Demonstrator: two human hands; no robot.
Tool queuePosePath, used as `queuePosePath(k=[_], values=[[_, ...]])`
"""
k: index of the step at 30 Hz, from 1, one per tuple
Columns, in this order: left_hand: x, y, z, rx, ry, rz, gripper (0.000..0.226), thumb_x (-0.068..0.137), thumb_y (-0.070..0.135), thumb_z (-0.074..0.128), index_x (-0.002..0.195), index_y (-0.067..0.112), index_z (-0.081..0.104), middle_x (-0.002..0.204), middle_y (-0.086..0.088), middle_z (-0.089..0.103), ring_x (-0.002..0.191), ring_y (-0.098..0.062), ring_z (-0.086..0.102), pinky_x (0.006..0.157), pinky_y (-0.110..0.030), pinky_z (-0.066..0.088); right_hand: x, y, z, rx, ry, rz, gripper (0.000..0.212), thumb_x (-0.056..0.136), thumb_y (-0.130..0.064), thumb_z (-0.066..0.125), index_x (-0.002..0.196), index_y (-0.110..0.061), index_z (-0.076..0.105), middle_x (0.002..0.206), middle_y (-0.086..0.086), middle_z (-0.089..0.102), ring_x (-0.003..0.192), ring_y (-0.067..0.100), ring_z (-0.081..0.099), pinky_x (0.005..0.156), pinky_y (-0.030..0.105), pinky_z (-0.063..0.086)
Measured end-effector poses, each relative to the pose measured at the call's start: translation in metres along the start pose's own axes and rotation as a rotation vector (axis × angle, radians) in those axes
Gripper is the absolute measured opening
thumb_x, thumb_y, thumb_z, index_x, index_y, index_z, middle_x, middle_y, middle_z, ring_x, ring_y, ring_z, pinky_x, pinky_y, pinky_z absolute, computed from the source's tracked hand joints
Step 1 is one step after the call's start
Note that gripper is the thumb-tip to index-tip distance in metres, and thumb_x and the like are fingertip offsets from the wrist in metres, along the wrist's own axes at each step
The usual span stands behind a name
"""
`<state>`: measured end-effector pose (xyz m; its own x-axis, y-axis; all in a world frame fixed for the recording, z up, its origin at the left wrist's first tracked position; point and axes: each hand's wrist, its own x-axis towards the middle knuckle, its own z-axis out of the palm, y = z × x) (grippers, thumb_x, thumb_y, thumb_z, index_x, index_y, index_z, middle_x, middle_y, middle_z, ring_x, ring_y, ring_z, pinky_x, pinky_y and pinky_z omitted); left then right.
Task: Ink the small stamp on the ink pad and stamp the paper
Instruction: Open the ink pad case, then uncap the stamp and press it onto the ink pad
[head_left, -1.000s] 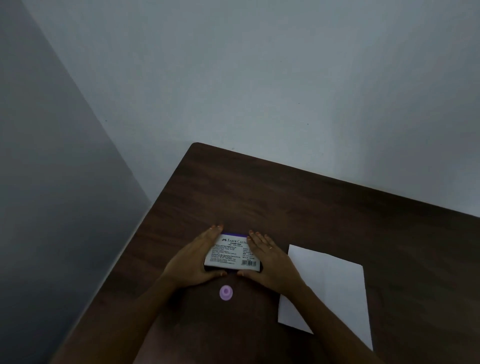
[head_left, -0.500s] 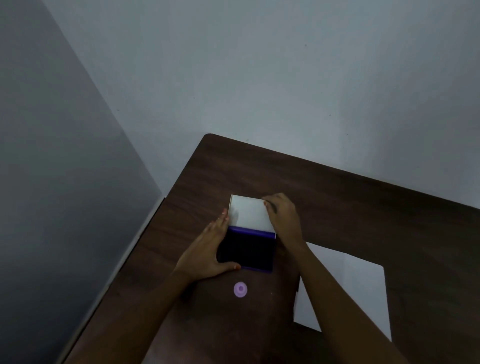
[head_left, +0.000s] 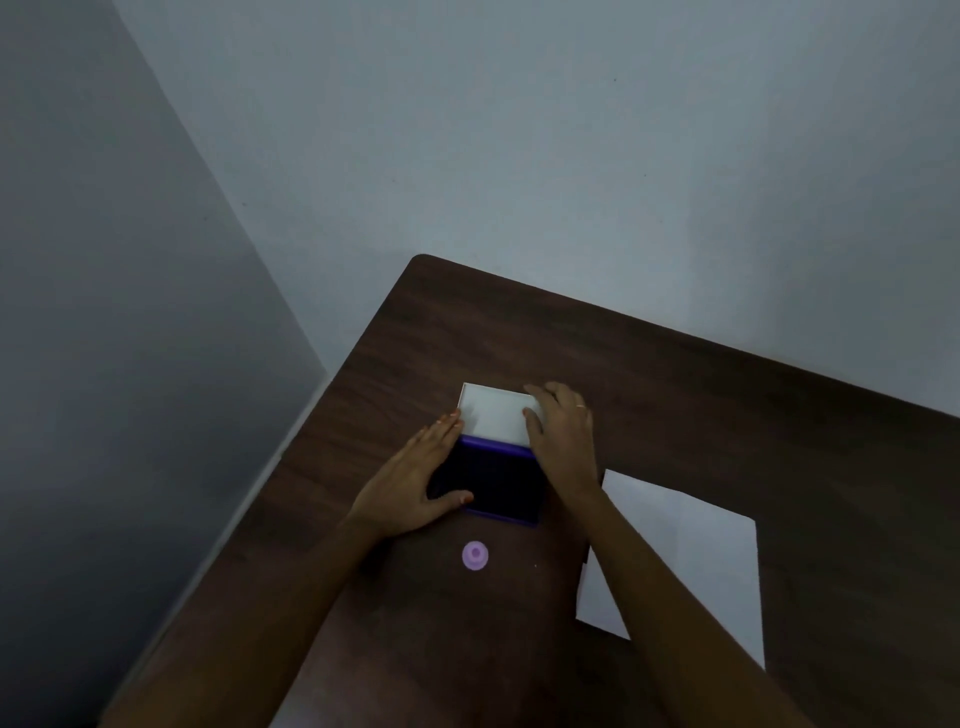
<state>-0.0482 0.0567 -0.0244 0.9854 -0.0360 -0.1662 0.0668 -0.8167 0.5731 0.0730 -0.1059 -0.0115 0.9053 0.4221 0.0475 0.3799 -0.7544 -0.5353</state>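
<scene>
The ink pad (head_left: 496, 480) lies open on the dark wooden table (head_left: 727, 405): a dark purple pad in a purple case, its white lid (head_left: 493, 413) folded back flat behind it. My left hand (head_left: 410, 480) grips the case's left side, thumb on its near edge. My right hand (head_left: 563, 441) rests on the lid's right edge and along the case's right side. The small round lilac stamp (head_left: 475, 555) stands on the table just in front of the pad, untouched. The white paper (head_left: 691, 551) lies to the right, partly under my right forearm.
The table's left edge (head_left: 291, 452) runs close to a grey wall, and its far corner (head_left: 423, 258) meets the pale back wall. Bare wood stretches behind and to the right of the paper.
One second ago both hands held the shut ink pad with its label up. The lid has since swung open and back, and now lies flat with my right hand on it.
</scene>
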Motion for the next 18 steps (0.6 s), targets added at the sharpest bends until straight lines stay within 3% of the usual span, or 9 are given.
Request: queuePosePath(k=[4, 7, 11, 13, 18], values=[[-0.008, -0.001, 0.007, -0.076, 0.254, -0.089, 0.066, 0.087, 0.047, 0.042, 0.143, 0.021, 0.02, 0.154, 0.001, 0.016, 0.133, -0.001, 0.012, 0.111, -0.032, 0.021, -0.049, -0.016, -0.003, 0.153, -0.153, -0.12, 0.022, 0.091, -0.014, 0.049, 0.11, -0.009, 0.059, 0.116, 0.012, 0.06, 0.11, 0.021, 0.052, 0.095, 0.027, 0.037], [-0.018, 0.011, 0.015, -0.088, 0.461, -0.169, 0.048, 0.092, 0.02, 0.05, 0.137, 0.014, 0.036, 0.152, -0.007, 0.025, 0.135, -0.009, 0.02, 0.108, -0.032, 0.024, -0.085, -0.029, -0.003, 0.207, -0.273, -0.138, 0.027, 0.089, -0.021, 0.053, 0.115, -0.012, 0.056, 0.121, 0.008, 0.056, 0.111, 0.016, 0.05, 0.094, 0.021, 0.035], [-0.039, 0.034, 0.031, -0.179, 0.521, -0.242, 0.038, 0.091, 0.012, 0.051, 0.129, 0.012, 0.046, 0.145, -0.009, 0.036, 0.132, -0.017, 0.032, 0.106, -0.03, 0.026, -0.12, -0.038, 0.002, 0.133, -0.346, -0.213, 0.038, 0.087, -0.03, 0.056, 0.121, -0.015, 0.052, 0.13, 0.006, 0.049, 0.117, 0.018, 0.044, 0.096, 0.024, 0.033], [-0.05, 0.046, 0.039, -0.281, 0.545, -0.279, 0.034, 0.09, 0.008, 0.051, 0.124, 0.012, 0.051, 0.137, -0.01, 0.045, 0.125, -0.014, 0.037, 0.106, -0.034, 0.033, -0.126, -0.039, 0.004, 0.08, -0.361, -0.21, 0.034, 0.089, -0.024, 0.053, 0.121, -0.012, 0.053, 0.131, 0.008, 0.049, 0.116, 0.02, 0.045, 0.094, 0.024, 0.035], [-0.073, 0.076, 0.056, -0.58, 0.568, -0.422, 0.025, 0.089, 0.008, 0.051, 0.113, 0.013, 0.057, 0.118, -0.008, 0.058, 0.11, -0.018, 0.052, 0.098, -0.035, 0.042, -0.132, -0.036, 0.003, 0.269, -0.334, -0.017, 0.021, 0.09, -0.014, 0.05, 0.107, -0.006, 0.06, 0.116, 0.014, 0.057, 0.105, 0.023, 0.052, 0.092, 0.031, 0.042]])
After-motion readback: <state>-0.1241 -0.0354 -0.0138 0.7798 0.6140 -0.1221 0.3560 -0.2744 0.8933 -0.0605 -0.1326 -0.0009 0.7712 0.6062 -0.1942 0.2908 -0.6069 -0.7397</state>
